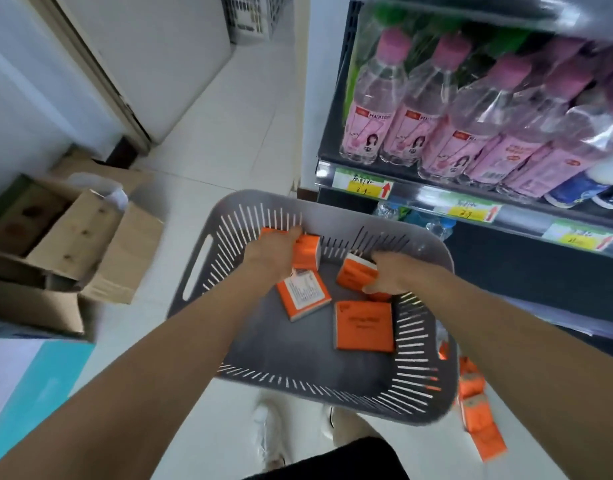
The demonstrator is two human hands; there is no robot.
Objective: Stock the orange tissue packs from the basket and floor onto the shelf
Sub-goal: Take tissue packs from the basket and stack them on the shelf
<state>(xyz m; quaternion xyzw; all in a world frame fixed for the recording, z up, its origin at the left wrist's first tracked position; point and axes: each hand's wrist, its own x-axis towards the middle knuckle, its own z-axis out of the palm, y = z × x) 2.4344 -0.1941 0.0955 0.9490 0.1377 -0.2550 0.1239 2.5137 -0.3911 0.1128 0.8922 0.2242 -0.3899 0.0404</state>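
Head view: both hands are seen reaching into the grey basket (256, 209). The left hand (272, 252) is curled over an upright pack (307, 252) against the far wall, and the right hand (391, 275) is clasped round a tilted pack (353, 273) near the right-hand wall; some blur is noted on both grips. Two more orange packs are left loose on the basket bottom, on the person's side of both hands: a label-up pack (303, 294), turned on the diagonal just under the left wrist, and a flat pack (364, 325) lying square just below the right hand. Further floor packs (480, 420) are scattered outside the basket's right wall. The shelf (419, 194), loaded with pink bottles (377, 109), stands to the right, so the right hand is judged the nearer for placing.
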